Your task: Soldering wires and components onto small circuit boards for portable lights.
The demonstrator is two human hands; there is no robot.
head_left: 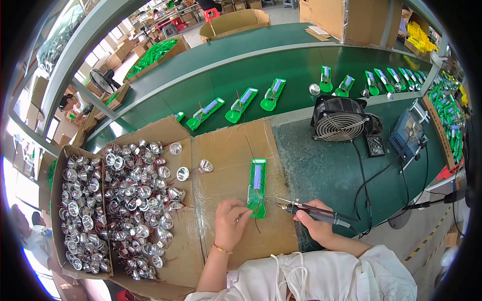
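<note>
The person's left forearm [214,268] reaches forward from the body, and I see the left grip [231,224] curled at its end, fingertips gathered in near the thumb. Across from it, the right forearm [347,245] slants inward, its grip [315,221] folded inward, knuckles forward, the hands apart.

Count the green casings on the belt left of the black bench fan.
4: one casing partly hidden behind the cardboard flap, then a second, third and fourth rightward. The flap may hide more.
</note>
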